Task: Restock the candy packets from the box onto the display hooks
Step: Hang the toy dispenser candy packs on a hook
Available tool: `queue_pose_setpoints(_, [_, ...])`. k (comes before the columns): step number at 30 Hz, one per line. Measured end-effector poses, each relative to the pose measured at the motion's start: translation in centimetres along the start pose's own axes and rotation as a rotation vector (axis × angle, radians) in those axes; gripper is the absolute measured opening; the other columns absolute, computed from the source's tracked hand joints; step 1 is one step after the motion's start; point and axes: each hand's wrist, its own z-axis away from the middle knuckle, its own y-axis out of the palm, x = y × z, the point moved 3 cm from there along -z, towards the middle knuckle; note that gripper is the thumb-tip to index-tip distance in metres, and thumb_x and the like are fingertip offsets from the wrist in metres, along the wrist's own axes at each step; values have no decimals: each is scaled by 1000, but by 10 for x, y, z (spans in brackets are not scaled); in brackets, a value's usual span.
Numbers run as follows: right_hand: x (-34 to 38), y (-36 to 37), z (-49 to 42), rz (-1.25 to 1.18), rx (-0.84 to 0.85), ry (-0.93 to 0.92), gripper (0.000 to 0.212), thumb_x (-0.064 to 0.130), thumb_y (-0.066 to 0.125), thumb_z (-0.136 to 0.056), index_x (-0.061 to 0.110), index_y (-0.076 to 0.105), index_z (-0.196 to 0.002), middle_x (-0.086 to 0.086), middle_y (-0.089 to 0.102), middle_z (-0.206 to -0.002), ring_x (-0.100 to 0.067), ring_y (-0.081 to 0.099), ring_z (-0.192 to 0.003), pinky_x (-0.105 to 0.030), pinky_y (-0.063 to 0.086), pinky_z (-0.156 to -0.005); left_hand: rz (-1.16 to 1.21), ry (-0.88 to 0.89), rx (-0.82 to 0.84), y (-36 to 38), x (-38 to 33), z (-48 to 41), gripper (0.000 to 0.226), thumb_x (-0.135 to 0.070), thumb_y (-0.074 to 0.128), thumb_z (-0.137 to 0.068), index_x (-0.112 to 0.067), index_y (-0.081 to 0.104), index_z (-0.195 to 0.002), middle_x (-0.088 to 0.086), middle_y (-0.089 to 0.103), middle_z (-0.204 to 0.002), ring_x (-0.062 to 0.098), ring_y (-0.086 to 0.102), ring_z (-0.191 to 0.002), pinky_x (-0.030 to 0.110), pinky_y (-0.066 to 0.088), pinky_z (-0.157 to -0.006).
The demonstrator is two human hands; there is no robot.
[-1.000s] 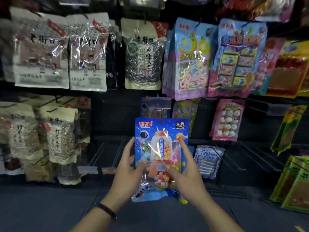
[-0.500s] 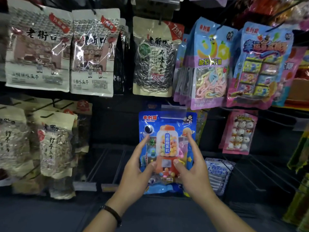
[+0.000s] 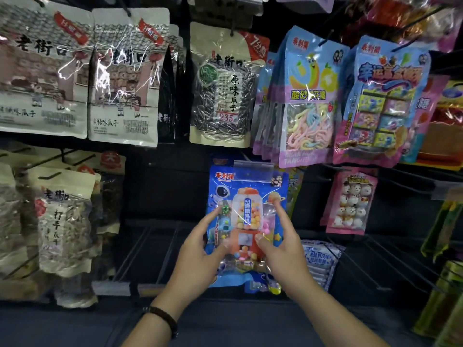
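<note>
Candy packet (image 3: 246, 216), blue with a gumball machine printed on it, is held upright in front of the display rack (image 3: 155, 186), near the centre of its middle row. The left hand (image 3: 200, 256) grips the packet's left edge, thumb pressed on the front and forefinger stretched up the side. The right hand (image 3: 283, 249) grips the right edge the same way. The packet's top sits behind a clear price tag (image 3: 253, 170); whether it hangs from anything there cannot be told. A dark bracelet (image 3: 162, 319) circles the left wrist. Just right of the packet hangs a pink packet (image 3: 350, 204) of small white sweets. Above it, along the upper row, hang a seed bag (image 3: 223, 91) and a noodle-sweet packet (image 3: 308, 101). Bare wire hooks (image 3: 134, 254) jut out at the lower left of the hands
</note>
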Motion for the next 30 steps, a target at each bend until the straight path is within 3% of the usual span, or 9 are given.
queue_pose_setpoints(4, [-1,3,-23,52,5,22,87,-10,55,-103,59,38,-154,33,39,-150,-14,80,-95,-39,67,-68,-139,-65,-3,0,22,-6,70,-42,78,-88,-63,42,-144,-17,57,-146,14,63,-129,44,56,-105])
queue_pose_setpoints(9, [-18,2,-51,126,7,25,88,-7,59,-102,66,42,-147,22,44,-148,-26,79,-102,-49,67,-73,-260,-79,5,4,35,-10,70,-26,75,-95,-47,40,-152,-22,44,-141,-24,46,-121,-2,43,-87])
queue_pose_setpoints(12, [-31,1,-64,162,-5,44,87,-9,57,-102,63,41,-150,20,55,-138,-24,79,-102,-46,67,-73,-311,-77,-3,5,37,-14,77,-27,75,-95,-41,34,-159,-21,38,-148,-17,45,-125,10,39,-102])
queue_pose_setpoints(16, [-36,5,-87,338,-23,60,82,1,59,-104,52,27,-160,15,63,-128,-9,73,-67,-35,63,-62,-344,-83,-19,4,41,-16,78,-24,76,-94,-42,34,-157,-21,33,-147,-11,42,-126,15,31,-109])
queue_pose_setpoints(18, [-40,6,-97,398,-35,63,85,6,62,-102,54,24,-161,4,65,-138,-15,77,-84,-38,66,-74,-379,-93,17,6,44,-13,76,-27,75,-94,-48,33,-154,-22,32,-146,-11,42,-128,16,30,-111])
queue_pose_setpoints(22, [-47,1,-102,447,-25,46,91,9,66,-100,58,20,-161,8,55,-142,-22,75,-88,-25,59,-62,-480,-141,93,5,54,-6,79,-38,72,-95,-47,28,-159,-14,26,-158,9,32,-148,35,32,-124])
queue_pose_setpoints(24, [-49,-6,-95,539,-31,63,89,22,71,-98,50,18,-164,8,52,-144,-20,70,-104,-23,58,-72,-525,-152,118,5,55,-1,72,-40,71,-96,-42,34,-157,-14,30,-156,9,34,-147,28,30,-122])
queue_pose_setpoints(27, [-54,-26,-71,633,-14,124,82,36,72,-97,48,24,-162,5,45,-141,-29,67,-113,-45,59,-94,-582,-200,195,7,53,15,52,-41,69,-98,-40,49,-146,-16,43,-143,7,46,-136,23,39,-111])
queue_pose_setpoints(30, [-53,-43,-28,675,17,116,58,23,69,-101,36,46,-153,1,47,-133,-16,68,-93,-25,55,-77,-651,-239,289,7,51,38,35,-42,70,-96,-40,62,-129,-19,59,-132,5,63,-114,25,51,-99])
